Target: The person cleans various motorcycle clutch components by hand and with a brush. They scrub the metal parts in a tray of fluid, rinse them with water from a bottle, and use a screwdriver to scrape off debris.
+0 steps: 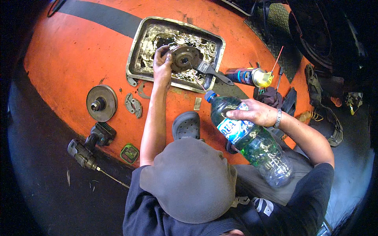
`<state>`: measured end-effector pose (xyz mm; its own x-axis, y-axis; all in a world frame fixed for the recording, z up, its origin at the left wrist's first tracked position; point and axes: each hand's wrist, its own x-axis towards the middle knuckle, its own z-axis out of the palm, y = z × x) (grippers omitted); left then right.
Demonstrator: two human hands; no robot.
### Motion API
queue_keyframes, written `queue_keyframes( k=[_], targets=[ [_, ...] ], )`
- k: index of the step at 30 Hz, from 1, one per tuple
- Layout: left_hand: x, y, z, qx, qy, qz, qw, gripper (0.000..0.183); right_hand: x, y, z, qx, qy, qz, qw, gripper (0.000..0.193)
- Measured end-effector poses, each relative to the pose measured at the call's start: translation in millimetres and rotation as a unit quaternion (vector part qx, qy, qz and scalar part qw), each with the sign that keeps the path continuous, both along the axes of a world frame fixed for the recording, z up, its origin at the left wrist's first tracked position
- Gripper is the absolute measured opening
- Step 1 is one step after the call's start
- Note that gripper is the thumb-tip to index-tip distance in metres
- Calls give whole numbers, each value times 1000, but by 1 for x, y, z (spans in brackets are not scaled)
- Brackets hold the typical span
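Observation:
My left hand (161,69) grips the edge of a round dark metal disc (188,54) with a hub at its centre, holding it over a metal tray (136,61) of murky liquid. In my right hand (258,113) is a large clear plastic bottle (271,155) with a blue cap, tilted toward the disc. A thin line, like a jet of liquid, runs from the cap to the disc. The bottle holds greenish-looking liquid. A paint brush (214,73) lies across the tray's right rim, its bristles near the disc.
A yellow-topped spray can (247,76) with a red straw lies right of the tray. To the left are a pulley disc (100,103), curved metal shoes (133,105), a cordless driver (92,145) and a green tape measure-like case (129,153). A dark cloth (271,96) lies right.

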<state>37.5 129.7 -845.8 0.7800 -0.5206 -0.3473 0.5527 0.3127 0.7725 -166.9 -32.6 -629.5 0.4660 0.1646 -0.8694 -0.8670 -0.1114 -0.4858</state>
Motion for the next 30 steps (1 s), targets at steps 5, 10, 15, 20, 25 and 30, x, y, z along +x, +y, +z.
queue_keyframes(
  k=[5,10,15,20,25,30],
  targets=[
    [4,1,-4,0,-6,26,1000,31,-11,-1,-16,9,-4,23,1000,52],
    [4,1,-5,-26,-2,24,999,32,-5,1,-21,6,-47,98,994,54],
    [4,1,-4,-4,-5,32,999,33,-4,6,-16,0,-69,31,997,56],
    [3,-1,-2,-2,2,30,1000,45,-6,1,-23,13,-66,90,994,58],
    [3,0,-4,-8,28,37,999,35,-4,2,-21,23,-59,72,995,58],
    [5,0,-4,-25,40,43,998,44,0,3,-19,21,-35,88,995,59]
  ],
)
